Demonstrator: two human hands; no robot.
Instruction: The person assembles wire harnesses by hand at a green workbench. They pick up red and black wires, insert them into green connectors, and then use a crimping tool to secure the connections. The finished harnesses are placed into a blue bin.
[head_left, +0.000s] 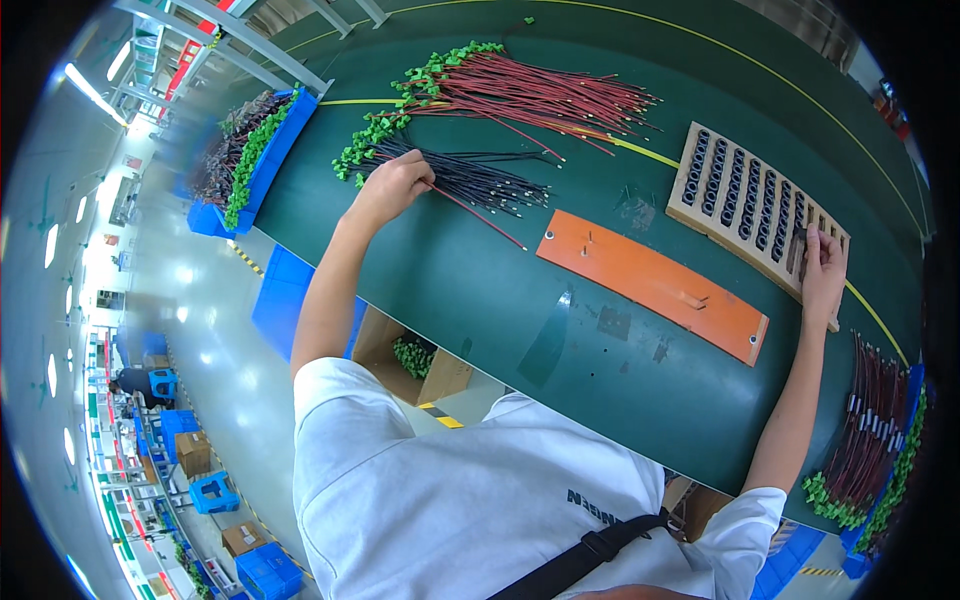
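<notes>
Green matting covered the long surface in the head view, where the left hand lay at the near end of a bundle of thin black wires with green plastic connectors, fingers curled onto the wires as if pinching one, the wires' long axis running away to the right. Far to the right, the right hand rested with fingers bent on the near corner of a pale wooden block drilled with rows of dark holes, so wires and block lay well apart, an orange flat board between them.
</notes>
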